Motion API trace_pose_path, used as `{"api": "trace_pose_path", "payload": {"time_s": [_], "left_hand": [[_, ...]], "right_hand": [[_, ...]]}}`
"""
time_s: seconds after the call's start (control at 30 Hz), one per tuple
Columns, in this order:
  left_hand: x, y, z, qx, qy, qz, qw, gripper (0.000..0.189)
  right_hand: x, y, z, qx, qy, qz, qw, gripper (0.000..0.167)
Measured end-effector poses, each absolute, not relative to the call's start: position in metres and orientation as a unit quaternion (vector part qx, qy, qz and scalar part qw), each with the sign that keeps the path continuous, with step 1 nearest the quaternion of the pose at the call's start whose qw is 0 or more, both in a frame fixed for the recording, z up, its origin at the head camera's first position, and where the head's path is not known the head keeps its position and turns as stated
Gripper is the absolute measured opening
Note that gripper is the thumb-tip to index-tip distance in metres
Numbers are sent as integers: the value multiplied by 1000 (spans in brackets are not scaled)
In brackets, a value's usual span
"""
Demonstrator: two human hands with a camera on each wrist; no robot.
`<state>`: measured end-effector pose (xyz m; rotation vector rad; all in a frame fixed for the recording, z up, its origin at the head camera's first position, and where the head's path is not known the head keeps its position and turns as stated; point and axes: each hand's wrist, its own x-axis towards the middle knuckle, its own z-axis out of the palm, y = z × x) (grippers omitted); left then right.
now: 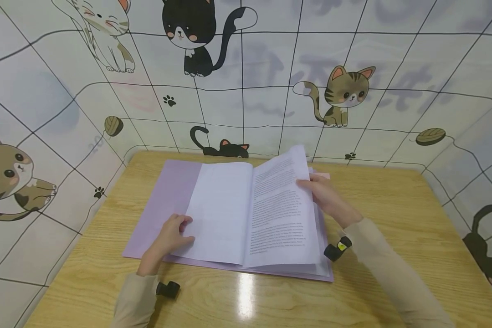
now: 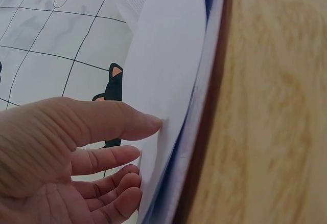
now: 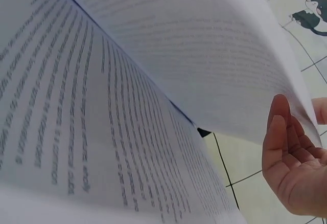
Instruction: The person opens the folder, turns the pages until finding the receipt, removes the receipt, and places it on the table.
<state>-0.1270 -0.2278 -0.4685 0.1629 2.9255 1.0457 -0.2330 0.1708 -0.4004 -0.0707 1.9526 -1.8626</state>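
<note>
Beige sleeves [image 1: 393, 269], right hand [image 1: 327, 195] pinching raised page [image 1: 279, 200] by edge, left hand [image 1: 172, 236] loosely touching flat page [image 1: 222, 207], table [image 1: 397, 205] margins both sides

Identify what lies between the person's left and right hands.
In the head view, the left page, centre fold and printed right page lie between the left hand and right hand.

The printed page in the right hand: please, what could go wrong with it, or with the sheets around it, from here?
The printed page bends where the right hand grips its outer edge, so a hard pull might crease or tear it. More sheets lie right under it, so two could perhaps turn together. The left hand touches the left page and might drag or wrinkle it.
</note>
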Motion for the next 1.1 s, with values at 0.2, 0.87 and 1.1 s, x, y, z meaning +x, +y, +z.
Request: {"api": "trace_pose_path", "payload": {"time_s": [0.2, 0.87, 1.1], "left_hand": [[-128, -229, -470, 47, 940, 338, 18, 43], [-129, -227, -468, 60, 946, 319, 22, 42], [-123, -220, -461, 86, 956, 280, -5, 39]], "right_hand": [[-225, 161, -395, -35, 686, -688, 233, 47], [-214, 115, -381, -55, 654, -716, 239, 41], [-214, 105, -377, -60, 656, -714, 237, 45]]}}
